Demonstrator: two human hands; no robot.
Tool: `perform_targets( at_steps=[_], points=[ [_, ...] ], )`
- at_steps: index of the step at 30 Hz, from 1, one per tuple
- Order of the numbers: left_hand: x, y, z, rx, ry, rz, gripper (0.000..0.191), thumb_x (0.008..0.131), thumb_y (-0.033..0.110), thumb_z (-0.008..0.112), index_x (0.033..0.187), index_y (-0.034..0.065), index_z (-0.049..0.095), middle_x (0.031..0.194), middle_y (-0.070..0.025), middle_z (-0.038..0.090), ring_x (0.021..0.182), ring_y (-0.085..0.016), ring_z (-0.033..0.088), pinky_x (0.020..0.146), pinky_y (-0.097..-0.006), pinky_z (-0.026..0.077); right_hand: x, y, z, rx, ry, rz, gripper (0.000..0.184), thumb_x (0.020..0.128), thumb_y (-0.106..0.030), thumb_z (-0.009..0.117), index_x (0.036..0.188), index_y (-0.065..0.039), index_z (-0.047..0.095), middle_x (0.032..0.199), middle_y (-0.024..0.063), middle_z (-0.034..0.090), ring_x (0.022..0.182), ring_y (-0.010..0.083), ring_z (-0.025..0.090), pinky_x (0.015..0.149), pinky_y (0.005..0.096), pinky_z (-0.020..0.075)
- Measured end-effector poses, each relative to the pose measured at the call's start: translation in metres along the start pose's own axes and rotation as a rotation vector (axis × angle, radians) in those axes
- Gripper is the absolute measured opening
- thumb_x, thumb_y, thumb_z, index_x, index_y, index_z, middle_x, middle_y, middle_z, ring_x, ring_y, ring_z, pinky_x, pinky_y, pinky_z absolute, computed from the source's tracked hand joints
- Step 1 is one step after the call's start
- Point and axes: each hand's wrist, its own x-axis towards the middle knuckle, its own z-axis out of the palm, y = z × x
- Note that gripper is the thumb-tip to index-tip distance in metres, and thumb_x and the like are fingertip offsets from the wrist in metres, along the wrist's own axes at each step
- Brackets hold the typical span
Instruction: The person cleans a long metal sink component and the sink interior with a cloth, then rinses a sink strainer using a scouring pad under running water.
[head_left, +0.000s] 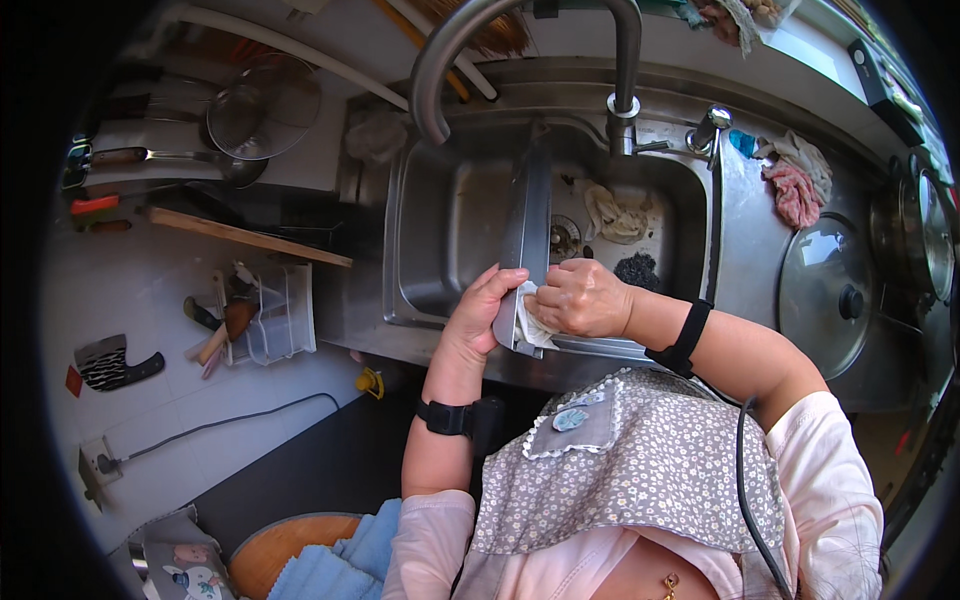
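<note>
A long, narrow metal trough (526, 217) lies lengthwise across the double-bowl steel sink, its near end towards me. My left hand (481, 304) grips the left side of that near end, thumb over the rim. Inside the trough, my right hand (581, 298) presses a crumpled white cloth (531, 319) with its fingers curled around it. In the right bowl (679, 195) are a wet beige cloth (611, 216), a black scouring pad (636, 271) and the drain strainer (564, 238). The left bowl (431, 225) is partly hidden by the trough.
A curved steel faucet (435, 67) arches over the sink. Rags (799, 191) and a glass pan lid (825, 292) lie on the right counter. At left are a wooden board (247, 236), a plastic utensil holder (281, 322) and a cleaver (112, 364) by the wall.
</note>
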Motion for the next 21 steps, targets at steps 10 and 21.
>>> perform_targets(
  at_steps=[10, 21],
  points=[
    [-0.025, 0.006, 0.011, 0.177, -0.179, 0.046, 0.052, 0.069, 0.003, 0.061, 0.118, -0.0054, 0.045, 0.11, -0.0163, 0.058, 0.098, -0.023, 0.06, 0.088, -0.0341, 0.05, -0.003, 0.036, -0.004, 0.025, -0.109, 0.002, 0.037, 0.071, -0.015, 0.057, 0.107, -0.01, 0.063, 0.072, -0.0005, 0.056, 0.067, 0.0168, 0.057, 0.055, 0.0298, 0.0468],
    [-0.043, 0.002, 0.016, 0.175, -0.197, -0.046, 0.065, 0.06, 0.013, 0.061, 0.118, -0.0091, 0.043, 0.102, -0.0213, 0.058, 0.089, -0.026, 0.062, 0.081, -0.0358, 0.054, -0.004, 0.033, -0.015, 0.095, -0.181, 0.257, 0.035, 0.063, -0.008, 0.062, 0.098, -0.007, 0.063, 0.072, 0.0066, 0.06, 0.07, 0.0251, 0.06, 0.06, 0.0362, 0.0487]
  ],
)
